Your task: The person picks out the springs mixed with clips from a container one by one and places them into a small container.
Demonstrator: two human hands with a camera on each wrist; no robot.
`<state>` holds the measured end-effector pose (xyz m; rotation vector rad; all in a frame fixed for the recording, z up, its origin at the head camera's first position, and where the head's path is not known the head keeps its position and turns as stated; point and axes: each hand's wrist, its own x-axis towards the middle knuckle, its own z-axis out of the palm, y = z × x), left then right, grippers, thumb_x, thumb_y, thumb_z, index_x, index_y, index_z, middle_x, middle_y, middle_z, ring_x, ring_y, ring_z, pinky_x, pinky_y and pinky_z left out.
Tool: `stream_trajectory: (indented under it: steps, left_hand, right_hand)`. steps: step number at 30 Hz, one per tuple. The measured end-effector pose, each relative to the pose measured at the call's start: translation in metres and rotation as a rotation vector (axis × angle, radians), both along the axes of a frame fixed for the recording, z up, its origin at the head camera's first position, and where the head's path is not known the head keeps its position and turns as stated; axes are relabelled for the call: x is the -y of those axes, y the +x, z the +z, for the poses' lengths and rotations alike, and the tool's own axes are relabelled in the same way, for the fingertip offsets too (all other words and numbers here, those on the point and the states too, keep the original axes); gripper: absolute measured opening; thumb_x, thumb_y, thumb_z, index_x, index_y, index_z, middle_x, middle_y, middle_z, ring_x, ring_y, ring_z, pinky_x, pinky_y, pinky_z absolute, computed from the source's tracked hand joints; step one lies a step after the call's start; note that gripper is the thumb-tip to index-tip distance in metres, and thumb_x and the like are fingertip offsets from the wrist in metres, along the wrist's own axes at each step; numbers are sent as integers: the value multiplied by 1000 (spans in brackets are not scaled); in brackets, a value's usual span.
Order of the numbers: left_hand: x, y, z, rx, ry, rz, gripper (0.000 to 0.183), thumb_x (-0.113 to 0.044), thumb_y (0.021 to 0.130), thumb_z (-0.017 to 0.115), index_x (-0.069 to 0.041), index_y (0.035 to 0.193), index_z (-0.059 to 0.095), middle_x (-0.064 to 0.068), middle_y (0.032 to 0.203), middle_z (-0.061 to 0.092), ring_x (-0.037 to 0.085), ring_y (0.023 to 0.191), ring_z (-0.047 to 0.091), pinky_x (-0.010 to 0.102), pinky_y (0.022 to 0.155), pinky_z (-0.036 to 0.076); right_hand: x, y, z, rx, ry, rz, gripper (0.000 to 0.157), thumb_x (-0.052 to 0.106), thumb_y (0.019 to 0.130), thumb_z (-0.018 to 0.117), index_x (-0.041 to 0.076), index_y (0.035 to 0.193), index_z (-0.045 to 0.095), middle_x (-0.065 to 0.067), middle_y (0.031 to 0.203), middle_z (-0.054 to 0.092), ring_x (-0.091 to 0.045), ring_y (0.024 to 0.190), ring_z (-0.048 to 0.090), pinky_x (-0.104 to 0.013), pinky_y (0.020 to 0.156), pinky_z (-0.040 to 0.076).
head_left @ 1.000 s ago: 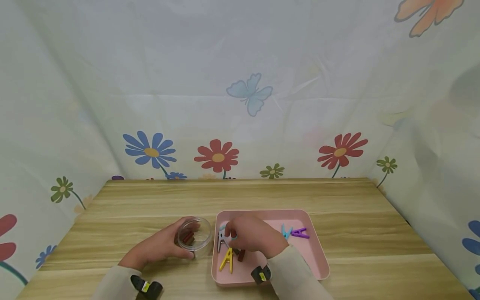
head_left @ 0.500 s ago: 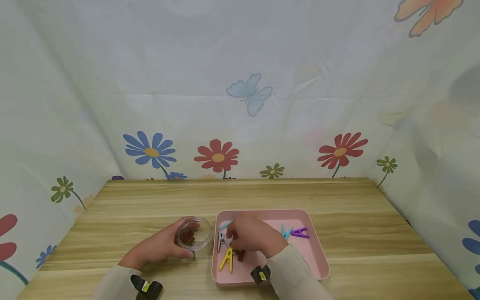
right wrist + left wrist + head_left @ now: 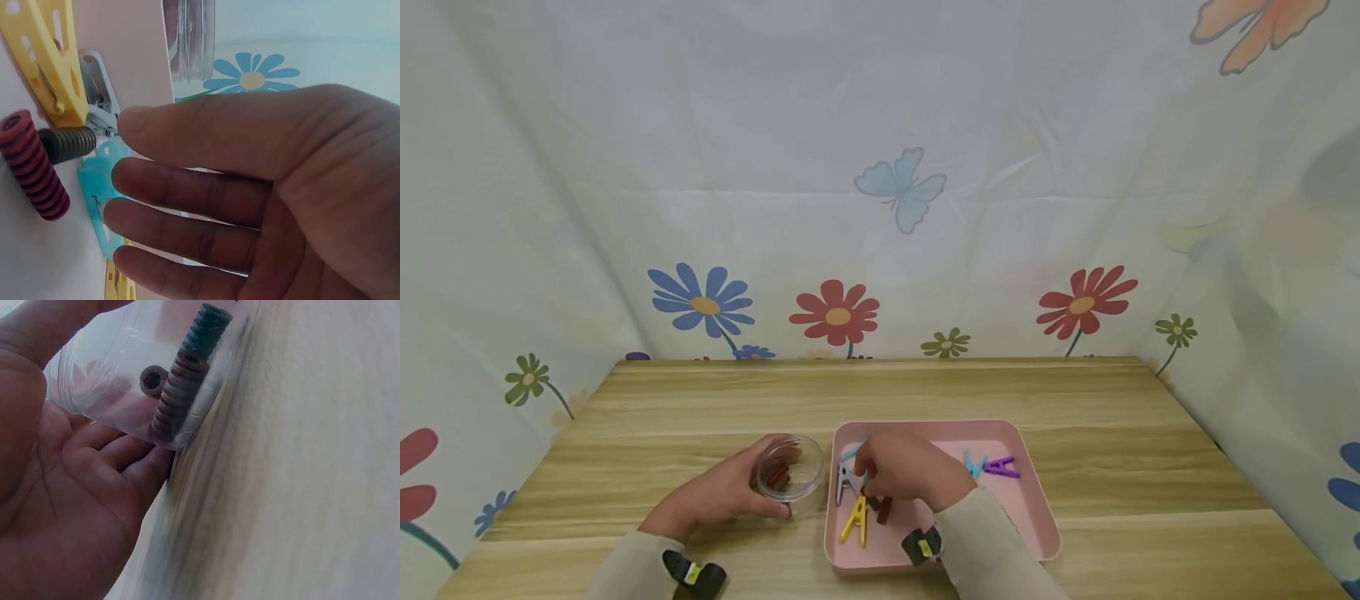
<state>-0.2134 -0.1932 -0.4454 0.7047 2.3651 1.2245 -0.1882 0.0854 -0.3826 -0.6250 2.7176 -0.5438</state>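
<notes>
My left hand grips a clear plastic jar on the table, beside the tray. Two reddish-brown coil springs and a green coil spring lie inside it. Over the left part of the pink tray is my right hand. Its thumb and fingers reach out loosely, apart from each other, with nothing visible between them. Close to the fingertips are a grey clothespin, a cyan clothespin, a red spring and a dark brown spring.
A yellow clothespin lies at the tray's near left, and another yellow clothespin shows beyond the fingers. Farther right in the tray are a cyan clothespin and a purple clothespin. A flowered curtain hangs behind the wooden table.
The right hand has shifted slightly within the left part of the tray, and more of the small springs under its fingertips shows. Left hand and jar have stayed put.
</notes>
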Motion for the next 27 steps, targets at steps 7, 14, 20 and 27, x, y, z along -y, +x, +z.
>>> stream_trajectory:
  steps: [7, 14, 20, 27]
  left_hand:
    - [0, 0, 1, 4, 4, -2, 86, -32, 74, 84, -20, 144, 34, 8, 146, 49, 28, 133, 48, 46, 109, 36]
    - [1, 0, 0, 0, 13, -10, 86, -32, 75, 83, -20, 144, 34, 8, 146, 48, 27, 133, 48, 29, 107, 41]
    - [1, -1, -1, -7, 15, -14, 86, -32, 75, 84, -20, 144, 34, 8, 146, 49, 27, 133, 48, 35, 108, 40]
    - [1, -1, -1, 3, 29, -19, 87, -31, 75, 84, -21, 145, 33, 9, 147, 48, 28, 134, 47, 20, 105, 41]
  right_hand:
    - [0, -2, 1, 7, 3, -13, 15, 14, 82, 75, 17, 97, 73, 9, 75, 60, -5, 64, 58, -23, 66, 47]
    - [3, -3, -1, -43, 32, 5, 12, 14, 82, 75, 17, 93, 73, 9, 73, 58, -7, 65, 55, -22, 65, 46]
    - [5, -2, -5, 50, -31, -17, 7, 9, 82, 74, 15, 85, 71, 4, 69, 60, -9, 53, 63, -21, 61, 49]
    - [6, -1, -10, 121, -59, -26, 15, 3, 81, 73, 14, 72, 66, 1, 65, 61, -14, 51, 65, -22, 53, 51]
